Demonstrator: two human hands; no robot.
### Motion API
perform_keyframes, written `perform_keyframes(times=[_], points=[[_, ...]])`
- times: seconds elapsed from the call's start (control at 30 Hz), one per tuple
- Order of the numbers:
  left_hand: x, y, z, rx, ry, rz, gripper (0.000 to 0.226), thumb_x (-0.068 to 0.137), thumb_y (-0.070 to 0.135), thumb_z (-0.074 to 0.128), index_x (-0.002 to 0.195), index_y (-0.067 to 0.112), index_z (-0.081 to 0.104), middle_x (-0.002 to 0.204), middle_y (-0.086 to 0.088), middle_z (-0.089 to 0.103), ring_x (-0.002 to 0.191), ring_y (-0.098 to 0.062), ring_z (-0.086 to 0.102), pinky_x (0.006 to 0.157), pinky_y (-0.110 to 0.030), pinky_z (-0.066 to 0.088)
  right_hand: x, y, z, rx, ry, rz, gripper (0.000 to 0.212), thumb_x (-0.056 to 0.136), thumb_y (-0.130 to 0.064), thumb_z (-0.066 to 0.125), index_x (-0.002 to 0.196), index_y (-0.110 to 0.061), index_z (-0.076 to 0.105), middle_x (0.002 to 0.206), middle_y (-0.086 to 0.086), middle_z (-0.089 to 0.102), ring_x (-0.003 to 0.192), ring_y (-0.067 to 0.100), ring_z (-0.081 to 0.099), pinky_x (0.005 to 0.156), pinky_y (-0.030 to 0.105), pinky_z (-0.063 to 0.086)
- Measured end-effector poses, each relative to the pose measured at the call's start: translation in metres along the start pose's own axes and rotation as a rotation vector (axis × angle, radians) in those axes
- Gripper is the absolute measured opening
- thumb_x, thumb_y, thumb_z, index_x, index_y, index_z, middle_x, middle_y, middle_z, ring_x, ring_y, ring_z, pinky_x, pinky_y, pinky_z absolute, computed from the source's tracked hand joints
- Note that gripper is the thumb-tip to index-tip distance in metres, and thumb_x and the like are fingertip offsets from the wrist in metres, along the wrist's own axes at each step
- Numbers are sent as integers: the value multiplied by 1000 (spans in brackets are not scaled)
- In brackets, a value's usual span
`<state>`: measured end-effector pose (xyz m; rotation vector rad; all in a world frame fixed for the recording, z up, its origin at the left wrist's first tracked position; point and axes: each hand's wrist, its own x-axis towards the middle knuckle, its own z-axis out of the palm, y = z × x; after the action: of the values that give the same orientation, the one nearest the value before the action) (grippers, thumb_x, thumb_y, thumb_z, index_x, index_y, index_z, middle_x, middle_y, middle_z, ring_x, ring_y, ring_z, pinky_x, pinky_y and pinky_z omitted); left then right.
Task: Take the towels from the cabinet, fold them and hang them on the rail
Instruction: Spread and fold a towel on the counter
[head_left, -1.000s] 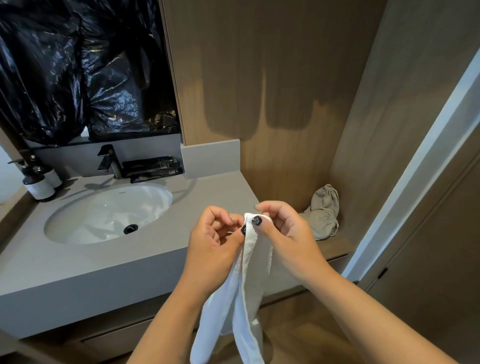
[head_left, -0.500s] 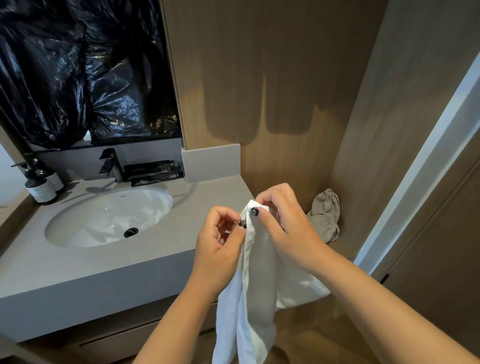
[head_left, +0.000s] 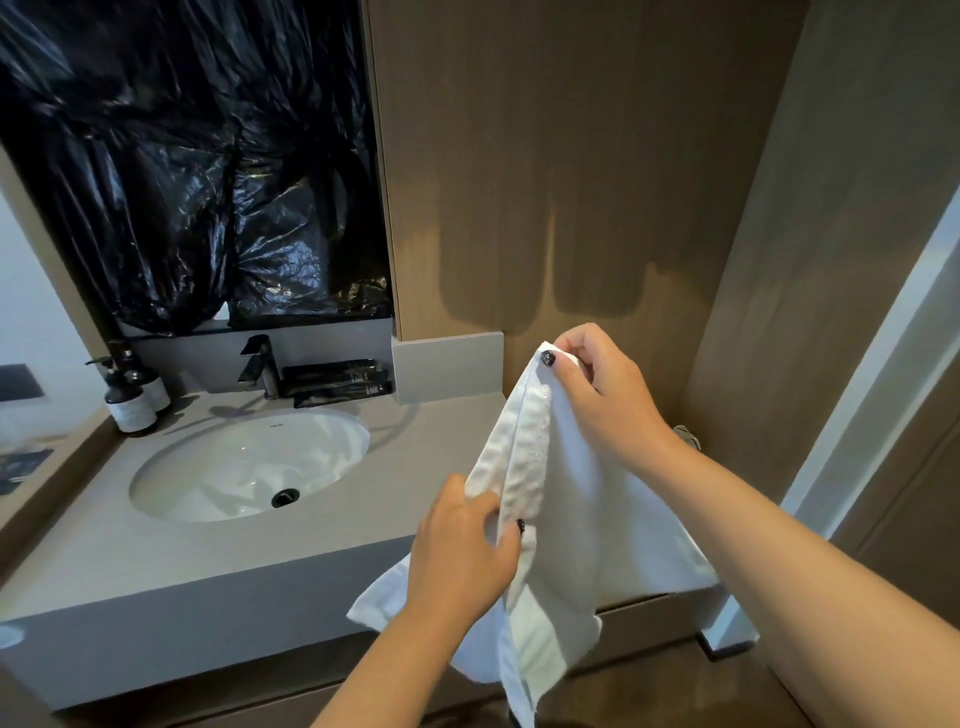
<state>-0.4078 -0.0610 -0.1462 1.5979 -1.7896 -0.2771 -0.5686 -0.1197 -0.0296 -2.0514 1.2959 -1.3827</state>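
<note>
A white towel (head_left: 566, 514) hangs in front of me, right of the sink. My right hand (head_left: 602, 395) pinches its top corner between thumb and fingers, held high near the wooden wall. Lower down, my left hand (head_left: 462, 551) grips the towel's hemmed edge. The cloth spreads out below both hands and drapes toward the floor. No rail and no cabinet shows in this view.
A grey vanity counter (head_left: 156, 561) holds a white oval sink (head_left: 249, 462), a dark faucet (head_left: 260, 364) and two pump bottles (head_left: 132, 400). Black plastic sheeting (head_left: 197, 171) covers the mirror. Wood-panel walls (head_left: 571, 182) stand behind and to the right, with a pale door frame (head_left: 883, 374).
My hands have moved apart along the towel's edge: the right went up and right with the corner, the left slid down. The towel has opened out and now hides the grey bag on the ledge.
</note>
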Motion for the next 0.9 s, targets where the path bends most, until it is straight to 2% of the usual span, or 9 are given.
perform_keyframes(times=[0.07,0.13,0.27,0.4,0.53,0.6,0.67,0.8,0.9], points=[[5,-10,0,11,-31,-11,29,94,44,54,74,23,55,88,9,40,70,-10,47,54,-17,29,14,4,-5,-8,29,28,16,100,-25,53,88,-14,52,72,-11,49,61,-1,44,57,12,34],[11,-20,-1,22,-70,4,28,99,42,47,85,20,58,91,6,44,74,-10,49,60,-22,35,28,8,-11,-25,60,55,17,99,-25,53,88,-13,52,73,-11,49,62,1,44,57,13,33],[17,-31,-5,56,-60,22,26,104,35,36,91,18,50,91,3,47,80,-17,51,72,-33,45,54,15,-29,-40,124,73,15,99,-27,54,89,-15,53,83,-11,53,73,4,48,64,20,36],[20,-42,-13,51,-35,60,27,105,36,34,88,22,47,85,4,48,75,-18,53,69,-33,44,71,17,-47,-67,192,90,16,99,-27,53,92,-12,54,87,-12,51,77,5,50,67,19,38],[29,-55,-23,66,-69,148,35,100,52,33,85,24,48,81,9,45,71,-13,49,64,-29,39,77,23,-57,-72,221,118,16,99,-28,53,91,-14,54,88,-10,52,79,6,50,69,20,40],[32,-62,-29,83,-107,185,47,93,62,24,89,24,51,84,12,43,74,-11,48,67,-30,42,76,28,-60,-59,248,144,16,99,-27,52,91,-13,54,88,-8,52,79,8,50,70,22,41],[32,-73,-35,66,-127,189,45,87,65,20,88,30,49,87,12,44,77,-10,50,72,-33,46,74,35,-65,-29,286,172,17,98,-27,53,91,-11,54,87,-7,52,77,8,49,71,24,42],[31,-87,-44,-84,-64,132,34,89,61,34,75,35,49,79,10,49,77,-8,51,70,-21,41,68,47,-74,6,309,251,21,97,-26,53,94,-5,56,85,-3,52,74,10,47,75,30,43],[33,-82,-48,-270,56,-27,47,95,51,53,67,13,56,73,-2,54,67,-10,50,63,-22,37,63,53,-77,60,347,320,25,95,-18,51,95,7,53,84,5,48,75,17,42,71,32,40]])
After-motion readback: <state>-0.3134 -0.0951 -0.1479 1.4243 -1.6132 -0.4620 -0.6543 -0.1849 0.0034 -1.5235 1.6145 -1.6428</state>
